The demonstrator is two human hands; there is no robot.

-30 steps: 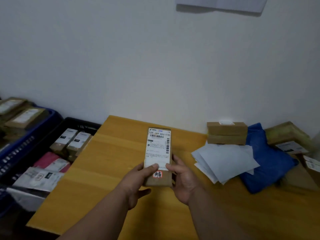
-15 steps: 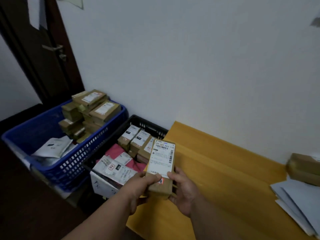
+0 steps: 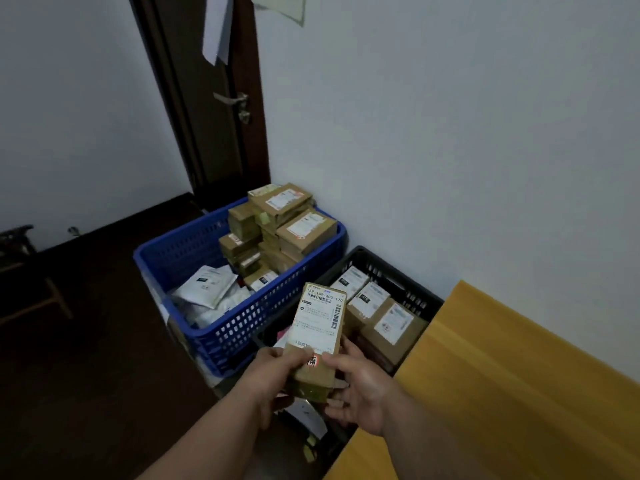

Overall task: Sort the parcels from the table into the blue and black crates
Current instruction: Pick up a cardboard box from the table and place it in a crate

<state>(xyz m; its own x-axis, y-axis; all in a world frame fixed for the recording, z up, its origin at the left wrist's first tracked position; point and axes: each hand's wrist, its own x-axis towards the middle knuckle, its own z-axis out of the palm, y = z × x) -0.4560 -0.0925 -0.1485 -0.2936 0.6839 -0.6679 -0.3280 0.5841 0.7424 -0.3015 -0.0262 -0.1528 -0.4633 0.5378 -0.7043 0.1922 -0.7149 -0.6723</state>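
A long brown cardboard parcel (image 3: pixel 318 337) with a white shipping label sits between both my hands, held over the near end of the black crate (image 3: pixel 401 271). My left hand (image 3: pixel 277 375) grips its lower left side, thumb on top. My right hand (image 3: pixel 360 382) holds its lower right edge. The black crate holds several labelled brown boxes and flat bags. Left of it stands the blue crate (image 3: pixel 242 327), stacked with brown boxes at its far end and white bags at its near end.
The yellow wooden table (image 3: pixel 502 393) fills the lower right, its corner beside the black crate. A dark door (image 3: pixel 214 98) with a metal handle stands behind the blue crate. Dark floor lies to the left, with a wooden stool (image 3: pixel 24 271) at the far left edge.
My view has swung left from the table to the crates. Both hands carried the parcel off the table and now hold it over the black crate.
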